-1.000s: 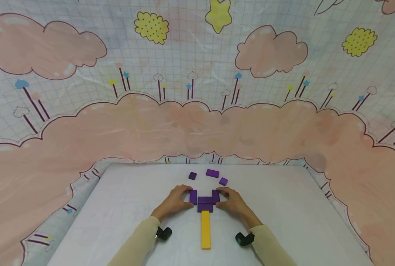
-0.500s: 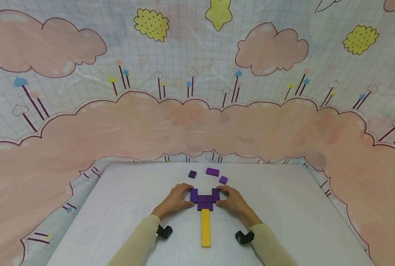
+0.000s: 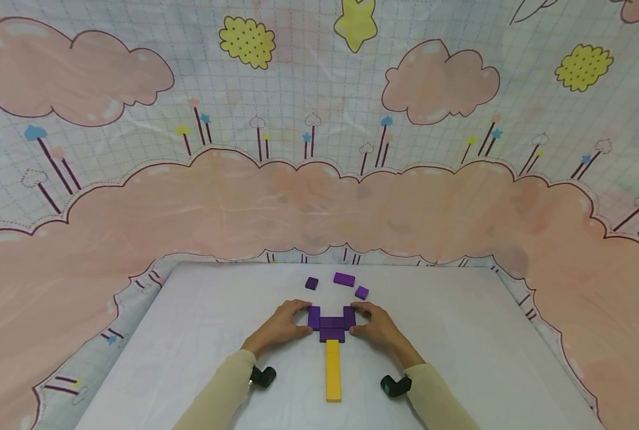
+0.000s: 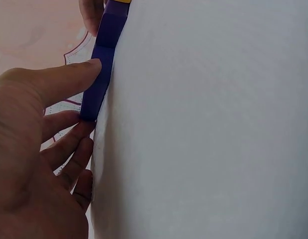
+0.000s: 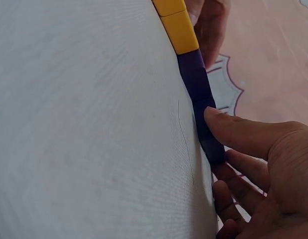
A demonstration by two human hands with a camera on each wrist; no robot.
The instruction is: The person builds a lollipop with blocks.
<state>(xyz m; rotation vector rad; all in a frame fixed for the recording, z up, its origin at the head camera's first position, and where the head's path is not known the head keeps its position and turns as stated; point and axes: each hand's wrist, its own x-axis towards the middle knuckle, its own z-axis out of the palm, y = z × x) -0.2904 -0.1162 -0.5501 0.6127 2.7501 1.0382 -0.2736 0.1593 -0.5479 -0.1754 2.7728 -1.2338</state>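
Nearest, a row of yellow blocks point(image 3: 333, 371) runs between the wrists toward two crosswise purple blocks point(image 3: 332, 329), which lie between the two sets of fingertips. Thumb and fingers parted about a block's length, the left hand point(image 3: 280, 323) grips the left purple block point(image 3: 314, 318) and the right hand point(image 3: 380, 325) the right purple block point(image 3: 349, 318), both touching the far crosswise one. Beyond the fingertips lie a dark purple cube point(image 3: 312, 283), a small purple cube point(image 3: 361, 292) and a loose purple rectangular block point(image 3: 344, 279).

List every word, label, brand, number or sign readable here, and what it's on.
None readable: no lettering shows on the purple blocks, yellow blocks or white tabletop.
The backdrop shows only drawings.
Any marking on the black wrist cameras is too small to read.
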